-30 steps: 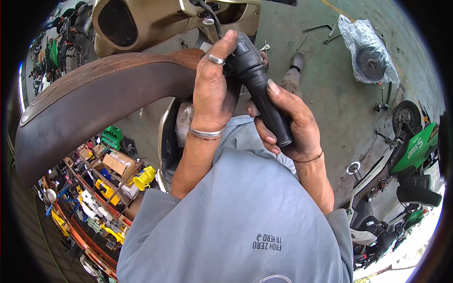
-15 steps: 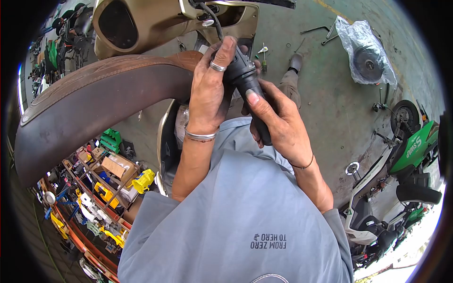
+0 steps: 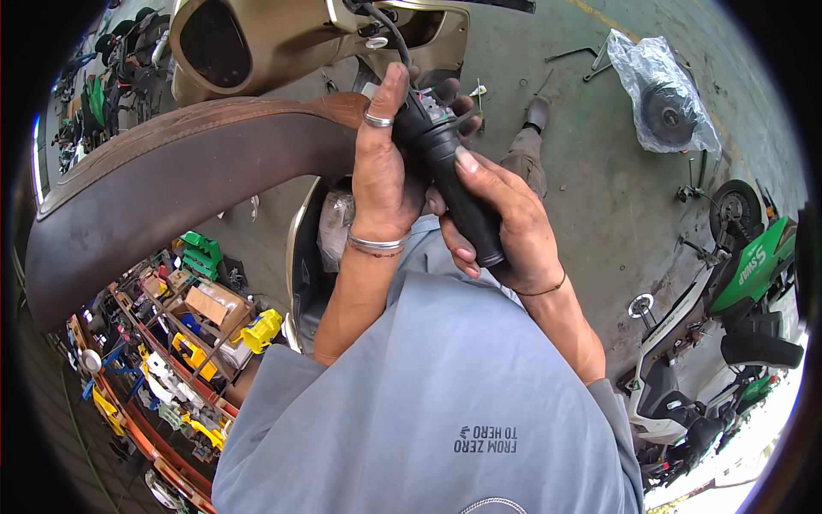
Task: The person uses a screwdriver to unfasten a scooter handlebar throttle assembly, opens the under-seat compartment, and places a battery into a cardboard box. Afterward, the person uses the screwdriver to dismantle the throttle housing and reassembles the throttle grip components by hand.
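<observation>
A black handlebar grip [image 3: 462,201] with a switch housing [image 3: 414,120] at its upper end is held in front of my chest. My left hand [image 3: 381,176] is closed around the housing, thumb along its near side and fingertips showing past its far side. My right hand [image 3: 514,218] is wrapped around the rubber grip, thumb lying on top. Small light and red parts show at the housing's far side, too small to make out. A black cable [image 3: 390,34] runs from the housing up to the gold scooter body [image 3: 295,43].
A brown scooter seat [image 3: 197,171] juts in at my left. Shelves with mixed parts [image 3: 205,325] stand at lower left. On the floor at right are a plastic-wrapped wheel [image 3: 668,116], tools [image 3: 572,54] and a green-and-white motorbike [image 3: 745,270]. A screwdriver [image 3: 480,107] lies beyond my hands.
The grip and housing have turned, bringing the small light and red parts into view. My left fingers now show beyond the housing, and my right hand has shifted slightly along the grip.
</observation>
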The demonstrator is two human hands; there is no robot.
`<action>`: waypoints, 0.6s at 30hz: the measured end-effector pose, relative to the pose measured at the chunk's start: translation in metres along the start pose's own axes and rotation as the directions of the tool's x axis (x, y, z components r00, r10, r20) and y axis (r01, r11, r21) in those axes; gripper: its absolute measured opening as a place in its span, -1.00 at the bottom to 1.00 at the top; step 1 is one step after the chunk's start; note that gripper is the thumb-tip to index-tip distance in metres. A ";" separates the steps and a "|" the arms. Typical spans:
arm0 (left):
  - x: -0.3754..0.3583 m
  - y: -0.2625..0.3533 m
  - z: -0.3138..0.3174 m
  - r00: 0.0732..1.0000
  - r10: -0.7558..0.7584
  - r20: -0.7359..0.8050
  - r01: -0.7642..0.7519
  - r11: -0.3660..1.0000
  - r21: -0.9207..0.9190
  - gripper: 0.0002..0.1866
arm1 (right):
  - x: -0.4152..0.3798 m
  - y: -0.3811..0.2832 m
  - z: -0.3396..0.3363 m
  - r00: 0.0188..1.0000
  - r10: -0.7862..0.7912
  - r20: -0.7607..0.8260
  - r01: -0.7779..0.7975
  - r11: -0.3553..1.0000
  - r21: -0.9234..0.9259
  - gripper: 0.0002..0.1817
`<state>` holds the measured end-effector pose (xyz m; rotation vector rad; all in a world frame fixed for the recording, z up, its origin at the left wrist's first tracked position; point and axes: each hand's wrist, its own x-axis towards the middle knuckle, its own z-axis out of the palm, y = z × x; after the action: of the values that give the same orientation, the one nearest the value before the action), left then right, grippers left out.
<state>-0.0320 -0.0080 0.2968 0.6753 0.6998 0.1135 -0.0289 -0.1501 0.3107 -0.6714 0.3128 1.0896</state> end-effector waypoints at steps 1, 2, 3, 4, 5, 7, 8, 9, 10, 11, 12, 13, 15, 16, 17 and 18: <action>0.001 -0.003 -0.004 1.000 0.029 -0.010 -0.028 0.998 0.065 -0.50 | 0.001 0.002 0.002 0.998 -0.040 -0.038 0.036 0.994 -0.100 -0.51; 0.002 -0.004 -0.007 0.998 0.059 -0.019 -0.056 0.990 0.129 -0.48 | 0.002 0.003 0.003 0.994 -0.081 -0.072 0.065 0.978 -0.200 -0.51; 0.000 -0.002 -0.007 0.992 0.126 -0.012 -0.118 0.957 0.263 -0.42 | 0.002 0.002 0.000 0.993 -0.094 -0.074 0.067 0.949 -0.308 -0.49; -0.001 -0.001 -0.008 0.987 0.160 -0.016 -0.147 0.940 0.307 -0.42 | 0.003 0.004 0.000 0.989 -0.118 -0.090 0.075 0.919 -0.387 -0.47; -0.001 -0.001 -0.008 0.981 0.195 -0.016 -0.178 0.920 0.350 -0.42 | 0.004 0.006 0.000 0.984 -0.146 -0.103 0.082 0.882 -0.464 -0.45; 0.003 -0.006 -0.012 0.966 0.248 -0.073 -0.206 0.911 0.358 -0.52 | 0.007 0.011 -0.003 0.978 -0.171 -0.120 0.061 0.783 -0.619 -0.42; 0.004 -0.007 -0.013 0.963 0.257 -0.078 -0.206 0.893 0.400 -0.60 | 0.008 0.012 -0.004 0.974 -0.193 -0.119 0.067 0.745 -0.664 -0.43; 0.003 -0.007 -0.014 0.960 0.267 -0.083 -0.205 0.874 0.441 -0.67 | 0.010 0.013 -0.004 0.970 -0.215 -0.115 0.072 0.704 -0.707 -0.43; 0.004 -0.007 -0.015 0.958 0.276 -0.085 -0.203 0.853 0.481 -0.73 | 0.011 0.014 -0.004 0.965 -0.239 -0.111 0.077 0.660 -0.747 -0.44; 0.008 -0.009 -0.018 0.961 0.255 -0.105 -0.179 0.868 0.464 -0.77 | 0.011 0.016 -0.003 0.944 -0.313 -0.100 0.117 0.603 -0.789 -0.43; 0.011 -0.009 -0.022 0.973 0.209 -0.101 -0.148 0.894 0.422 -0.77 | 0.012 0.019 -0.002 0.919 -0.384 -0.084 0.150 0.540 -0.828 -0.43; 0.015 -0.009 -0.027 0.982 0.164 -0.094 -0.117 0.918 0.380 -0.78 | 0.013 0.021 -0.001 0.890 -0.451 -0.062 0.179 0.473 -0.863 -0.42; 0.022 -0.015 -0.035 0.980 0.172 -0.103 -0.126 0.928 0.352 -0.78 | 0.012 0.022 0.005 0.873 -0.486 -0.051 0.199 0.449 -0.871 -0.45; 0.023 -0.015 -0.036 0.980 0.170 -0.099 -0.127 0.932 0.340 -0.77 | 0.012 0.024 0.008 0.865 -0.500 -0.045 0.208 0.439 -0.874 -0.46; 0.023 -0.016 -0.037 0.981 0.169 -0.096 -0.129 0.936 0.327 -0.77 | 0.012 0.025 0.009 0.861 -0.506 -0.046 0.208 0.435 -0.876 -0.47; 0.024 -0.016 -0.038 0.981 0.169 -0.090 -0.133 0.940 0.313 -0.77 | 0.013 0.026 0.009 0.857 -0.514 -0.046 0.210 0.428 -0.879 -0.47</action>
<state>-0.0389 0.0076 0.2524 1.0281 0.7847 0.1896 -0.0476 -0.1274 0.3019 -1.7579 -0.1662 0.6294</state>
